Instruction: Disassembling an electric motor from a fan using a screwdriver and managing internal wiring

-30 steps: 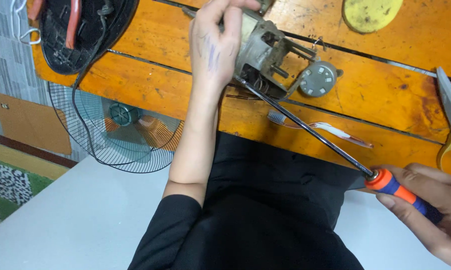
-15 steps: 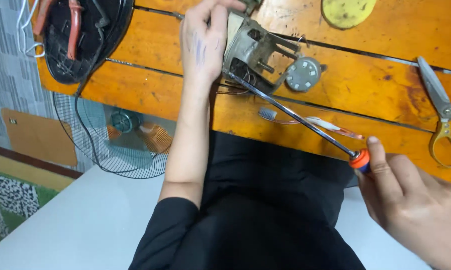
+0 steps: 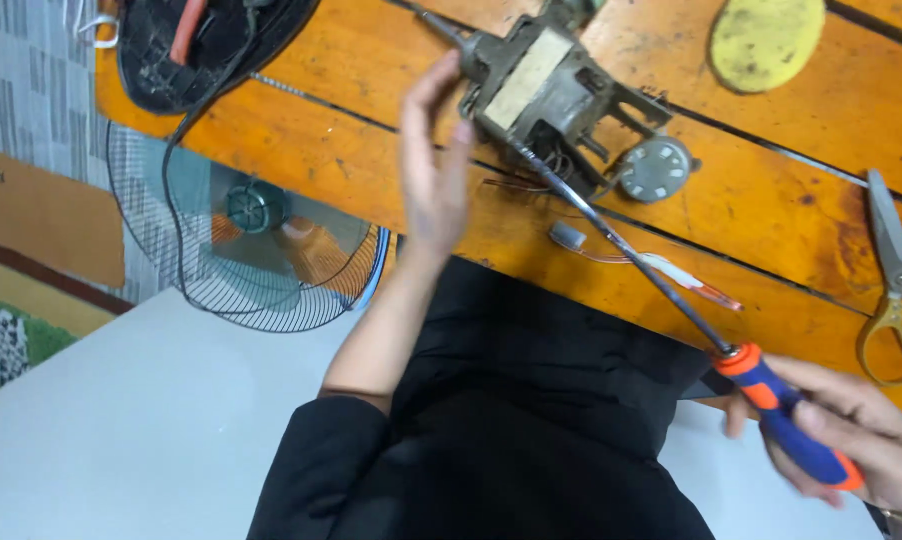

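Head view: the motor sits at upper centre of the frame on the orange wooden table, its top cut off by the frame edge. The left hand rests against its left side, fingers loosely open, gripping nothing clearly. The right hand, partly cut off at lower right, is wrapped around the screwdriver handle. Its long shaft runs diagonally, tip up-left into the motor. Scissors lie at right.

My orange wooden worktop is carrying the motor, a round dial, a yellow sponge, scissors, a black housing and a thin tester.
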